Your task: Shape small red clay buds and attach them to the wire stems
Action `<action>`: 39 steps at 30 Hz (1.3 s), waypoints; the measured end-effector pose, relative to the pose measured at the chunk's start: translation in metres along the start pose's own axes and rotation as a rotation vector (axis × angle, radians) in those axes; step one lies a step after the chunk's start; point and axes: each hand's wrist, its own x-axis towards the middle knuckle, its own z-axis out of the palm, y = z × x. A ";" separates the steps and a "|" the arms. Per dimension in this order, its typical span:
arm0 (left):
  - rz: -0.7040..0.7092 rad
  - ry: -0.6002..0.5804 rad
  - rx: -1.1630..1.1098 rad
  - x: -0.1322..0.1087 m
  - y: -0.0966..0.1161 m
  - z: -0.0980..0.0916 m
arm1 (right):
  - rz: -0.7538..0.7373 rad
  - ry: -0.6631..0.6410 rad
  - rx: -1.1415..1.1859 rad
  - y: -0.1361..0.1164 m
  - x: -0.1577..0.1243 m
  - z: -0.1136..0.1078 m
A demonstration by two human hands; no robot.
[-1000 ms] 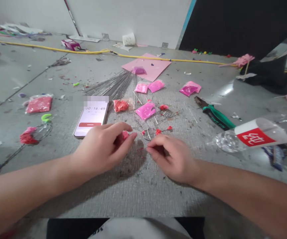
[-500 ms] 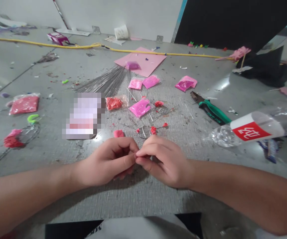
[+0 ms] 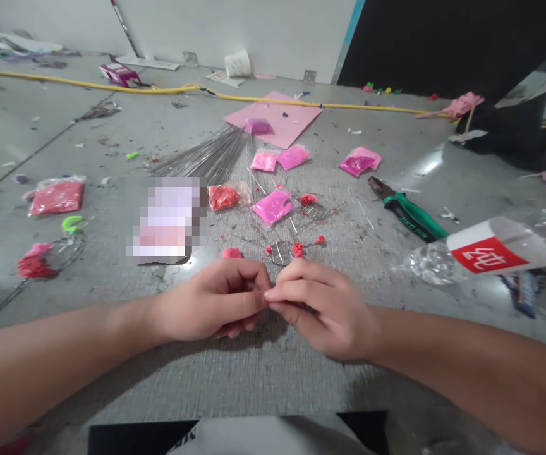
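My left hand (image 3: 220, 300) and my right hand (image 3: 323, 306) meet at the fingertips above the grey table (image 3: 235, 385). Both are closed in a pinch; whatever lies between the fingertips is too small to make out. Just beyond them is a wire frame (image 3: 281, 253) with red clay bits (image 3: 298, 249) on it. A pink clay lump (image 3: 231, 253) sits behind my left hand. Farther back are a bag of pink clay (image 3: 273, 207), an opened bag of red clay (image 3: 224, 197) and a second wire piece with red clay (image 3: 308, 199).
Green-handled pliers (image 3: 410, 215) and a lying plastic bottle (image 3: 495, 243) are on the right. A blurred-out flat object (image 3: 166, 221), a red clay bag (image 3: 57, 196) and a wire piece with red clay (image 3: 36, 262) are on the left. Thin wires (image 3: 201, 155) fan out behind.
The whole view has shifted slightly, so the table items appear a little farther right. My hands are still pinched together at the fingertips.
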 end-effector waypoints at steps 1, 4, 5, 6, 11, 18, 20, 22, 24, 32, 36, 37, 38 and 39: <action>-0.015 0.014 0.005 0.000 0.001 0.000 | 0.004 0.006 -0.003 0.000 0.000 0.000; -0.035 0.049 0.027 0.001 0.003 0.002 | 0.015 0.018 -0.008 -0.001 0.001 -0.001; -0.037 0.051 0.033 0.001 0.004 0.002 | 0.019 0.016 -0.009 -0.001 0.001 -0.001; -0.038 0.050 0.037 0.001 0.005 0.002 | 0.025 0.014 -0.008 -0.001 0.001 -0.001; -0.028 0.038 0.064 0.002 0.006 0.002 | 0.090 0.019 0.005 -0.001 0.001 0.000; 0.032 -0.002 0.083 0.001 0.005 0.001 | 0.125 -0.003 0.082 0.001 0.002 0.001; 0.037 0.001 0.083 0.001 0.004 0.001 | 0.128 -0.008 0.096 0.002 0.002 0.001; 0.041 0.006 0.084 0.001 0.003 0.001 | 0.133 -0.013 0.107 0.002 0.002 0.000; 0.043 0.011 0.081 0.002 0.003 0.001 | 0.138 -0.008 0.114 0.003 0.001 0.000; 0.046 0.040 0.125 0.001 0.002 0.002 | 0.215 -0.016 0.153 0.001 0.003 0.000; 0.088 0.082 0.193 0.001 -0.001 0.003 | 0.363 -0.037 0.214 -0.003 0.008 -0.001; 0.116 0.095 0.226 0.002 -0.001 0.003 | 0.408 -0.043 0.232 -0.004 0.009 -0.001; 0.150 0.109 0.265 0.002 -0.001 0.003 | 0.451 -0.045 0.252 -0.004 0.010 -0.001; 0.187 0.124 0.308 0.002 -0.001 0.004 | 0.491 -0.045 0.273 -0.005 0.010 -0.001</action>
